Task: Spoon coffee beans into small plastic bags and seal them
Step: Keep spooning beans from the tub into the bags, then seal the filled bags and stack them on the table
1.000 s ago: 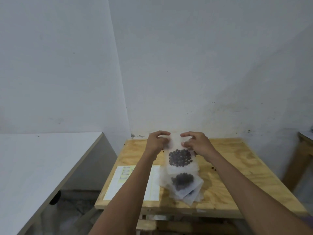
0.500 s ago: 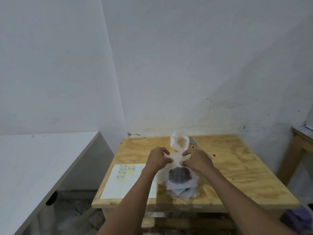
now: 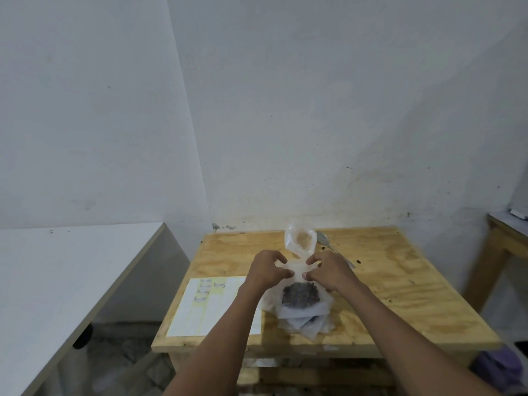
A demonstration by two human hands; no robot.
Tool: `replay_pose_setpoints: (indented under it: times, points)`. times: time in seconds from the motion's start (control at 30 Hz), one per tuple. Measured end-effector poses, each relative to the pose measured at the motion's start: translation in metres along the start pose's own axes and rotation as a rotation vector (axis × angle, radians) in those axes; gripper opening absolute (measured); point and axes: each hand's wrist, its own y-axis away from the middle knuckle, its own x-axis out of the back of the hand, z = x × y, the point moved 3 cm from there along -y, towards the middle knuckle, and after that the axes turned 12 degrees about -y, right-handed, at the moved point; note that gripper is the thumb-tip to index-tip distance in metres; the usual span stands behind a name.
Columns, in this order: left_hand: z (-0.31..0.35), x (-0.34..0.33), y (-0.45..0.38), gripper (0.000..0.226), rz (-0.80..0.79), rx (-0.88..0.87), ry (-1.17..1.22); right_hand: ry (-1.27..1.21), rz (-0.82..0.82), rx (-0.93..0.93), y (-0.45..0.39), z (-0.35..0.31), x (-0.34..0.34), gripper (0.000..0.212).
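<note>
Plastic small bag [image 3: 298, 292] with dark coffee beans [image 3: 300, 294] has come down since a second ago: then it was lifted at the far edge, now it sits low over the pile of filled bags [image 3: 310, 324] near the front of the plywood table [image 3: 400, 281]. View tilted too, so an open clear bag [image 3: 300, 241] and spoon [image 3: 324, 241] now show at the far side. Left hand [image 3: 267, 271] and right hand [image 3: 328, 271] both pinch the bag's top edge, thumb against curled fingertips, hands close together, one at each top corner. Beans bunched in the bag's lower half. White label sheet [image 3: 205, 304] lies left of the pile.
</note>
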Motion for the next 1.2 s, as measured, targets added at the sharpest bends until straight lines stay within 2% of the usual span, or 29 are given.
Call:
replay_pose_setpoints:
  times: [0.2, 0.33, 0.43, 0.6, 0.83, 0.9, 1.0, 1.1, 1.2]
  points:
    - [-0.003, -0.003, 0.001, 0.041, -0.016, 0.011, 0.024, -0.043, -0.002, -0.018, 0.0, 0.001, -0.002, 0.041]
    - [-0.003, -0.004, 0.002, 0.039, -0.012, 0.031, 0.098, -0.059, 0.013, -0.026, -0.002, 0.001, -0.003, 0.041]
    - [-0.006, -0.004, -0.003, 0.032, -0.002, 0.053, 0.18, -0.118, 0.038, -0.046, -0.004, -0.001, -0.001, 0.033]
    - [-0.005, 0.011, -0.007, 0.026, 0.038, 0.078, 0.401, -0.359, 0.1, -0.015, -0.011, -0.015, 0.008, 0.019]
    - [-0.021, 0.067, -0.008, 0.015, 0.131, 0.099, 0.82, -0.671, 0.096, 0.104, -0.014, -0.063, 0.018, 0.022]
    - [-0.05, 0.083, -0.009, 0.015, 0.196, 0.167, 0.764, -0.746, 0.097, 0.136, -0.014, -0.079, 0.018, 0.021]
    - [-0.115, 0.094, -0.01, 0.017, 0.261, 0.315, 0.489, -0.823, 0.158, 0.196, -0.012, -0.102, 0.015, 0.023]
    - [-0.17, 0.093, 0.0, 0.022, 0.267, 0.417, 0.175, -0.792, 0.199, 0.277, -0.013, -0.115, 0.008, 0.028]
    - [-0.198, 0.082, 0.009, 0.034, 0.242, 0.456, 0.07, -0.809, 0.167, 0.348, -0.012, -0.123, 0.001, 0.034]
